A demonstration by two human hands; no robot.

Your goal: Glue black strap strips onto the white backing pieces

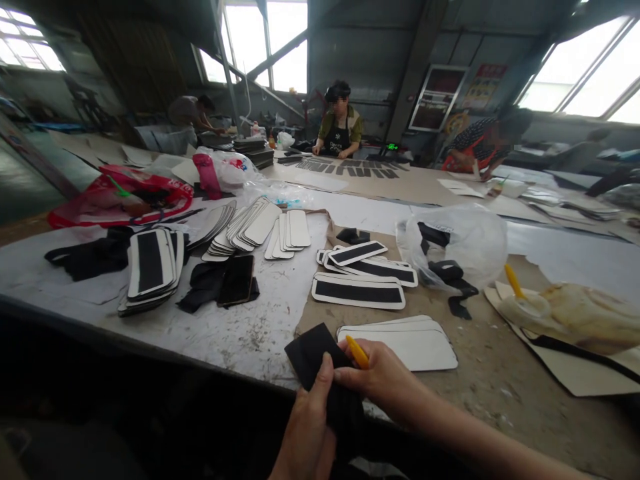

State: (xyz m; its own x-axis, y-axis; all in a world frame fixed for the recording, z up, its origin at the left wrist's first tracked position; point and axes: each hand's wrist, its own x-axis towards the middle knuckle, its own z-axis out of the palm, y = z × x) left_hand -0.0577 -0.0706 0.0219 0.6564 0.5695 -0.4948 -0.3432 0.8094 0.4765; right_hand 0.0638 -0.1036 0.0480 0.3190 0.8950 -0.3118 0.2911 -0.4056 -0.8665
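Observation:
My left hand (307,420) is closed on black fabric pieces (311,352), its thumb pressed on top, above the table's front edge. My right hand (383,377) is closed beside it, its fingertips at the fabric's right edge. From its fingers sticks out a yellow tool (358,352); its working end is hidden. Just behind my right hand lie overlapping white rounded panels (403,343), bare on top. Farther back are several white panels with black strips (357,292) along their middles.
To the left are a phone (236,280), a stack of black-striped panels (150,263) and fanned white panels (253,223). A clear plastic bag (475,243) and a bag-like lump (595,313) with a yellow handle (513,280) lie right. Co-workers (343,130) work farther back.

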